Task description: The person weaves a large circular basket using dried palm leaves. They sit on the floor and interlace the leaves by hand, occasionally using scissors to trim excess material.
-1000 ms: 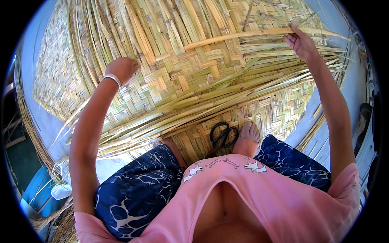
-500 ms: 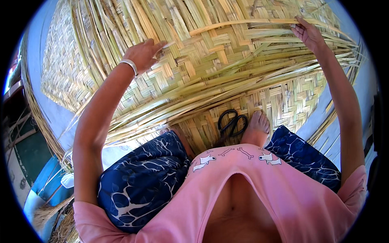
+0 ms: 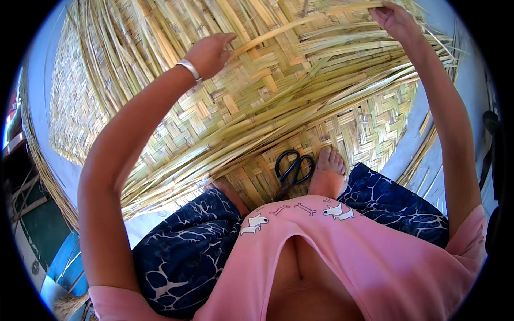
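A large mat of woven pale yellow-green strips spreads out in front of me, with many unwoven strip ends fanning out at its far left and across to its right. My right hand, at the far right, is closed in a pinch on one flat strip that slants across the weave. Over the mat's middle is my left hand, with a silver bracelet on its wrist. Its index finger and thumb are apart beside the strip's left end, and nothing shows between them.
Black-handled scissors lie on the mat between my bare feet, their blades partly hidden by my pink shirt. A bundle of long loose strips crosses the mat in front of my feet. More strips lie on the pale floor to the right.
My left hand has moved right and farther away, toward the strip's left end. The right hand has gone farther away, so the strip slants more. The whole view has shifted slightly.
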The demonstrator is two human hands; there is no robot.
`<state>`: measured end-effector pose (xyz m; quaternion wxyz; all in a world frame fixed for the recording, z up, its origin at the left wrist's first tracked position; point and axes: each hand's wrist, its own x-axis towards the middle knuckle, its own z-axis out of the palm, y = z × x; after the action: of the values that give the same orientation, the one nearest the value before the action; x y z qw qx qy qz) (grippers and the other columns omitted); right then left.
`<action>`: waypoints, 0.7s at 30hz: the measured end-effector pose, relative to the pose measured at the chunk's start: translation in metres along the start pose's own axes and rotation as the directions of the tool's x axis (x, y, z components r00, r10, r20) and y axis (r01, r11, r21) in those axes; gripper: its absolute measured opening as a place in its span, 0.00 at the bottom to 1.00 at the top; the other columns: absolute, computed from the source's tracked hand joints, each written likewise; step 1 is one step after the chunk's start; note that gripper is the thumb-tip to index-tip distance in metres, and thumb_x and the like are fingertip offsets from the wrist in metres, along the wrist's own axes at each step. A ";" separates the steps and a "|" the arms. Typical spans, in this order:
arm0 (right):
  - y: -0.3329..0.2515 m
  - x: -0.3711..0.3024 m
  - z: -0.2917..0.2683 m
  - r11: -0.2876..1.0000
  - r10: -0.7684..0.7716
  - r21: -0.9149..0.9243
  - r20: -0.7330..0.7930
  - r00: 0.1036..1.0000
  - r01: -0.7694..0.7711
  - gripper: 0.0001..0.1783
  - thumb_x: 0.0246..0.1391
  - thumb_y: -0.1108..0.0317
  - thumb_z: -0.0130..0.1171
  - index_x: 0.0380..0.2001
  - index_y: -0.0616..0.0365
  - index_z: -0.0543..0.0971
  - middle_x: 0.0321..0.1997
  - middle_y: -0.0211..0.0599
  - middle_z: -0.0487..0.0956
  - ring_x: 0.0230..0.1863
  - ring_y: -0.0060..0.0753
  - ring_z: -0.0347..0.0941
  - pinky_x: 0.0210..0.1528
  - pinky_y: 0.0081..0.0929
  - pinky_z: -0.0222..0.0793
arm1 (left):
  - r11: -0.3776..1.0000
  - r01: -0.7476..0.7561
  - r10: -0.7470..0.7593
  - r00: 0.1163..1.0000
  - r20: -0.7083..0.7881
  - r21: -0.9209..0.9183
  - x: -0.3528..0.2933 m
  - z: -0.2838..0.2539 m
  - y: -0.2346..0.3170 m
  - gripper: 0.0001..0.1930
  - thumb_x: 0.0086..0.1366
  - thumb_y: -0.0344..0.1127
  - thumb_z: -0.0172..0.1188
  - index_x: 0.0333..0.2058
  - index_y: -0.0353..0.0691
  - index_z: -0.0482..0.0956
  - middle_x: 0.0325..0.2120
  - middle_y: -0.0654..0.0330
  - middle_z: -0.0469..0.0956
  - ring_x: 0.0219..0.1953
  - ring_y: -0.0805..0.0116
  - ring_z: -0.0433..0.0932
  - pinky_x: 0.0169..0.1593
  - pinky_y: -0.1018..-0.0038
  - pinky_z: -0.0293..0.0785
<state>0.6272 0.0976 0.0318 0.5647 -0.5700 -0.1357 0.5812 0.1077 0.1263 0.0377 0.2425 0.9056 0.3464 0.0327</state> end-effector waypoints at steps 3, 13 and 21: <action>-0.001 -0.022 0.081 0.999 -0.052 -0.001 -0.170 0.984 0.053 0.10 0.51 0.64 0.51 0.34 0.57 0.70 0.32 0.41 0.74 0.34 0.38 0.72 0.35 0.36 0.71 | 0.970 0.165 -0.146 0.982 0.117 -0.176 0.007 0.014 0.006 0.20 0.58 0.36 0.58 0.48 0.33 0.73 0.43 0.50 0.77 0.44 0.62 0.76 0.50 0.70 0.71; -0.056 -0.023 0.235 0.619 -0.226 -0.663 0.364 0.904 0.422 0.25 0.55 0.45 0.49 0.34 0.61 0.71 0.22 0.35 0.73 0.23 0.29 0.70 0.23 0.32 0.65 | 0.792 0.502 -0.477 0.864 0.161 -0.348 0.021 -0.002 0.032 0.21 0.47 0.51 0.70 0.21 0.40 0.73 0.17 0.65 0.70 0.21 0.74 0.66 0.27 0.74 0.66; 0.055 0.000 0.232 -0.186 -0.229 -0.859 0.509 0.830 0.476 0.30 0.53 0.53 0.54 0.49 0.70 0.69 0.44 0.51 0.76 0.44 0.41 0.75 0.48 0.31 0.71 | 0.828 0.465 -0.518 0.849 -0.109 -0.313 0.047 0.021 0.002 0.19 0.51 0.44 0.58 0.24 0.29 0.74 0.20 0.44 0.76 0.27 0.51 0.76 0.34 0.63 0.72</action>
<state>0.4103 0.1923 0.0610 0.0983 -0.6778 -0.7105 0.1613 0.1488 0.1464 0.0147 0.3321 0.7353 0.5818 0.1027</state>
